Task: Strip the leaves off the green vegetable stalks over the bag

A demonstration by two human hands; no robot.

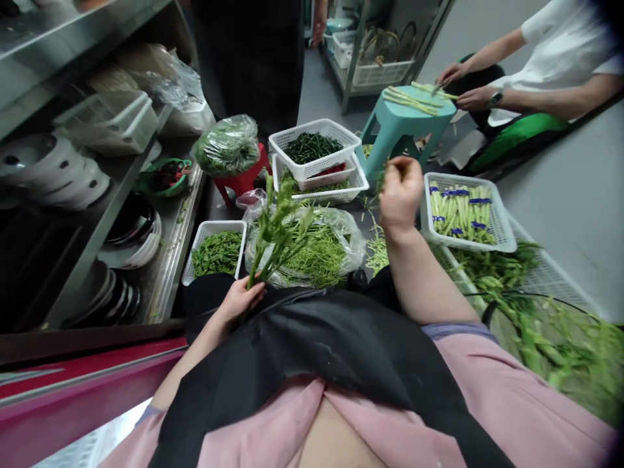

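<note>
A person's left hand (240, 300) grips a bunch of stalks (270, 237) low on the stems, fingers closed around them and thumb laid along the near side, above the lap of a black apron (312, 331). The leafy tops rise upright and spread in front of an open plastic bag (355, 244) heaped with thin greens (319, 257). The right hand (402, 194), raised to the right of the bag and well apart from the stalks, has its fingers curled in, thumb and forefinger pressed together at the tips; whether anything is pinched between them cannot be told. Pale trimmings (376, 252) lie on the floor below that hand. Left of the bag, a white tray (221, 226) holds leaves (217, 252); beyond the bag, dark green peppers (314, 148) fill the topmost of several stacked baskets (319, 171). A wrapped bundle (229, 143) sits on a red stool (244, 182) behind the tray. At right, a white basket (470, 243) carries stems (458, 211) bound with purple bands (455, 192). Farther back, a co-worker in a white sleeve (548, 29) bends both hands over long stalks on a blue stool (418, 122), fingers closed near their ends
</note>
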